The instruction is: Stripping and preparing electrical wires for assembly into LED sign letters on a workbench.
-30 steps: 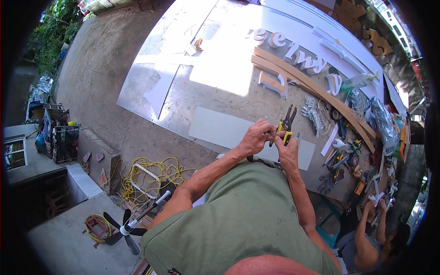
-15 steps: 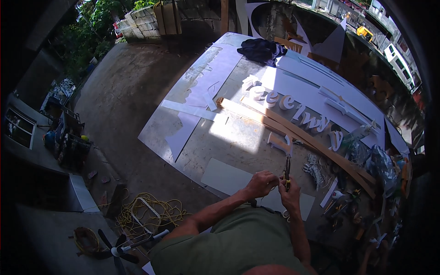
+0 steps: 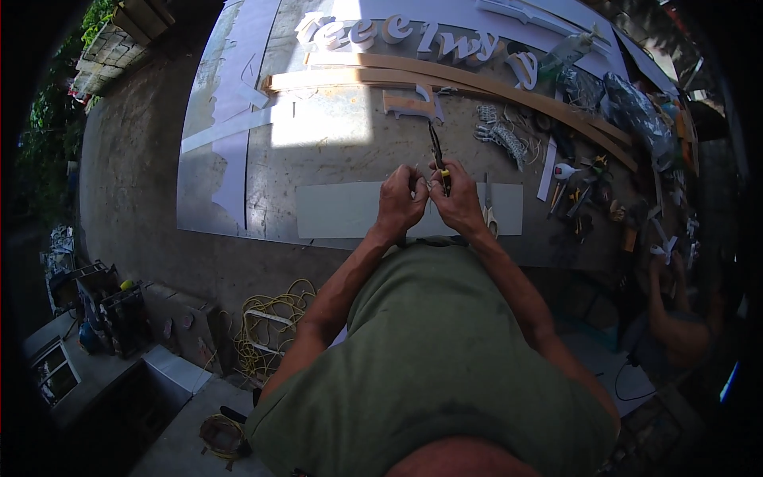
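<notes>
Both hands are close together over a pale flat sheet [image 3: 350,213] at the near edge of the metal-topped table. My right hand [image 3: 456,199] is closed on pliers [image 3: 438,151] with dark jaws and yellow-and-black handles, the jaws pointing away from me. Beside it, my left hand [image 3: 402,195] is closed in a pinch. Something thin seems to be between the fingertips of the two hands, too small to name. Just past the plier tips lies a white cut-out letter [image 3: 413,102] with a brown face. Scissors [image 3: 490,215] with pale handles rest right of my right hand.
White cut-out letters [image 3: 397,30] stand in a row beyond long brown strips [image 3: 477,83]. A bundle of white cord [image 3: 501,135], plastic bags [image 3: 628,99] and hand tools [image 3: 576,191] lie to the right. Another person's hands [image 3: 664,274] work at far right. Yellow cord [image 3: 274,326] lies on the floor, left.
The view has turned and tilted down, so the table sits higher in the picture. My hands stay together, with the pliers still in my right hand.
</notes>
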Available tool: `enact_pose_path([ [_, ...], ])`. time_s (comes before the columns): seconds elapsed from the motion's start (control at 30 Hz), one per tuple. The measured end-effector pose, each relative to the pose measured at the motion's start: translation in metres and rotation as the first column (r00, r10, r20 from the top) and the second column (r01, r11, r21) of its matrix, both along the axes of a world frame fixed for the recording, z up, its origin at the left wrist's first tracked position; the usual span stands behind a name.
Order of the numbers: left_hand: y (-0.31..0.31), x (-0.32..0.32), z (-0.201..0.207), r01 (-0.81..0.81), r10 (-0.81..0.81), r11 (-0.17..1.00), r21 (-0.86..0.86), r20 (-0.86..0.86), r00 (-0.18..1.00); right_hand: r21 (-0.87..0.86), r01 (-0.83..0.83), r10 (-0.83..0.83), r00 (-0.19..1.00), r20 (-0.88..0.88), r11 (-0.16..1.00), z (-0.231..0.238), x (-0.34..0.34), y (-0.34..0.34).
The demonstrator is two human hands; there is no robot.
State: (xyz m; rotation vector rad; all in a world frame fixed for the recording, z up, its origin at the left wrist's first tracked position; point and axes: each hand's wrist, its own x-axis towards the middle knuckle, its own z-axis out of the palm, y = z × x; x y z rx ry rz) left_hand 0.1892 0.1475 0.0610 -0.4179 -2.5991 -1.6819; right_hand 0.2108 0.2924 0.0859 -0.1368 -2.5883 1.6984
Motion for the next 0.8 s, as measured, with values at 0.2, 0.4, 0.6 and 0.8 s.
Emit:
enact_pose_path([
  [0.2, -0.011, -0.008, 0.012, -0.097, 0.097, 0.995, -0.019, -0.019, 0.995, -0.035, 0.005, -0.007, 0.998, -0.070, 0.999, 0.018, 0.007, 0.010],
  [0.4, -0.019, -0.011, 0.018, -0.082, 0.082, 0.994, -0.069, -0.008, 0.997, -0.156, 0.035, -0.031, 0.999, 0.025, 0.987, 0.031, 0.019, 0.022],
  [0.6, -0.024, -0.017, 0.008, -0.006, -0.012, 0.990, 0.140, 0.124, 0.992, -0.422, 0.119, -0.023, 0.974, 0.225, 0.899, 0.037, 0.019, 0.030],
  [0.8, -0.022, -0.014, 0.010, 0.011, -0.033, 0.991, 0.132, 0.162, 0.986, -0.437, 0.109, -0.018, 0.978, 0.207, 0.893, 0.043, 0.024, 0.032],
])
